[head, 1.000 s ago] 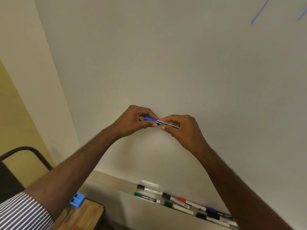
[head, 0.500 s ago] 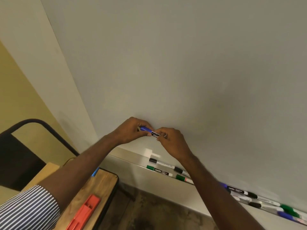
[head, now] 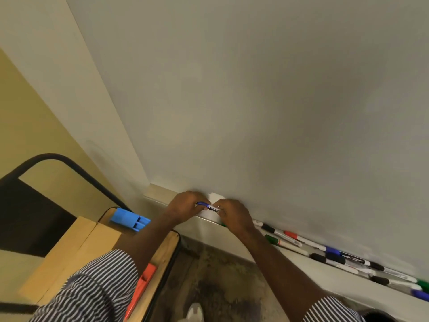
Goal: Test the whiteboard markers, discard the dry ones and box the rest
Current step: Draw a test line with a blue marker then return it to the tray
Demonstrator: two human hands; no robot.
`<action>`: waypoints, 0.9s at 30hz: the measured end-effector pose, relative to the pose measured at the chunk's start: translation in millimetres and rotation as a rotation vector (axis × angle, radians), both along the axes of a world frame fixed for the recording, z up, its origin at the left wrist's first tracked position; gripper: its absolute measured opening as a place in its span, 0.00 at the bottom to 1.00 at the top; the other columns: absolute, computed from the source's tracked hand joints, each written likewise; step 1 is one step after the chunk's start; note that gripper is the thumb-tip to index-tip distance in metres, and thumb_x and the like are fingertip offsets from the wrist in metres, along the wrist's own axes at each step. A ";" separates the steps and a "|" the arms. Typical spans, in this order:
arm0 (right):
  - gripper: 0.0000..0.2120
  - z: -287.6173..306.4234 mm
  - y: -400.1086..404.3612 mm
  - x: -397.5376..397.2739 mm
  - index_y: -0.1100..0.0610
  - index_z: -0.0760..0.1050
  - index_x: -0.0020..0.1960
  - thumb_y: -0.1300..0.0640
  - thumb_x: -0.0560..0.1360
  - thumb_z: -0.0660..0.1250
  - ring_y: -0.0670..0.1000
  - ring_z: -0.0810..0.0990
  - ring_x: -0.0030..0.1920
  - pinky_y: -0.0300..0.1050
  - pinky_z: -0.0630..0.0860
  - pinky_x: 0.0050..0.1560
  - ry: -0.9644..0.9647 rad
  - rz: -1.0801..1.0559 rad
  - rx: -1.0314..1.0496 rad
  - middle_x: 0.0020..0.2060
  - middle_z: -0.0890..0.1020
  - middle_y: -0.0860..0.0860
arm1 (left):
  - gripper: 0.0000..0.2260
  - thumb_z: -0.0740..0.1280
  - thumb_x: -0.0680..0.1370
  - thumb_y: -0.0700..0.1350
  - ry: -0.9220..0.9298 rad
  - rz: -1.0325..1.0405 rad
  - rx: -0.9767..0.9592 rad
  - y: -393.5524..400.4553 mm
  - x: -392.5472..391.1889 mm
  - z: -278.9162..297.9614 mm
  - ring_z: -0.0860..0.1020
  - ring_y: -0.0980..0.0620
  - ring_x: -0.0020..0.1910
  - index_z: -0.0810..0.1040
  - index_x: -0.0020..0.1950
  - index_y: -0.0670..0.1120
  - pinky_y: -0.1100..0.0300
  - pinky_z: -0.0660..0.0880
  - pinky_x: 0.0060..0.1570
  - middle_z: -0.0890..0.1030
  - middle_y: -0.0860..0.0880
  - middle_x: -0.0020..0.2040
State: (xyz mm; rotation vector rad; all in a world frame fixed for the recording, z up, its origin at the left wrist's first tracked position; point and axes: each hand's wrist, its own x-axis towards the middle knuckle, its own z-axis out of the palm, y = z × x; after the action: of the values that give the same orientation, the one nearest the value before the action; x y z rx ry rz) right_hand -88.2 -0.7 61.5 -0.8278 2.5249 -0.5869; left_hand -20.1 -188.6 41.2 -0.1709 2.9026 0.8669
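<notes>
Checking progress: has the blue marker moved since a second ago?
Yes. The blue marker, held by both hands, has come down the whiteboard to just above the tray.

The light is soft and rather dim, with a warm, yellowish cast over everything. The whiteboard [head: 255, 101] reads as dull grey-beige, with broad, faint shadowy patches across it and one small bright glare spot just above the hands, at the board's lower edge. The light seems to come from above and behind, though no lamp shows. Wide-angle distortion bends straight lines hard (the board's left edge leans steeply, the marker tray [head: 313, 266] runs on a slant). Detail is soft throughout; print on the markers is unreadable, and the floor [head: 220, 287] looks dark and mottled.
</notes>
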 end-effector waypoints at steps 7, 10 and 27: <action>0.16 -29.1 -20.6 7.1 0.56 0.83 0.61 0.65 0.77 0.65 0.58 0.80 0.59 0.50 0.75 0.62 0.024 0.004 -0.036 0.58 0.84 0.55 | 0.12 0.71 0.77 0.48 -0.007 0.042 -0.123 -11.2 -0.3 -34.9 0.81 0.46 0.57 0.84 0.59 0.50 0.55 0.78 0.57 0.84 0.48 0.58; 0.20 -37.6 -26.1 6.8 0.57 0.81 0.65 0.68 0.76 0.65 0.58 0.78 0.64 0.48 0.71 0.68 0.032 0.006 -0.051 0.62 0.82 0.56 | 0.10 0.70 0.77 0.48 0.013 0.046 -0.145 -15.7 2.3 -39.9 0.82 0.45 0.55 0.84 0.58 0.50 0.57 0.76 0.52 0.85 0.49 0.57; 0.21 -62.3 -8.5 14.0 0.56 0.76 0.71 0.67 0.79 0.63 0.55 0.75 0.69 0.47 0.68 0.72 0.053 0.093 0.033 0.68 0.79 0.54 | 0.17 0.64 0.84 0.47 0.036 0.015 -0.064 1.2 28.7 -74.5 0.74 0.48 0.71 0.76 0.72 0.47 0.56 0.69 0.69 0.74 0.49 0.74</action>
State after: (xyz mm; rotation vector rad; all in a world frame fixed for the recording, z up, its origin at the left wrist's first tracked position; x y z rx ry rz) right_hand -74.2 -9.3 -0.8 -0.9544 2.5205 -0.4979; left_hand 8.6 -187.4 -33.3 -0.1841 2.9679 0.7884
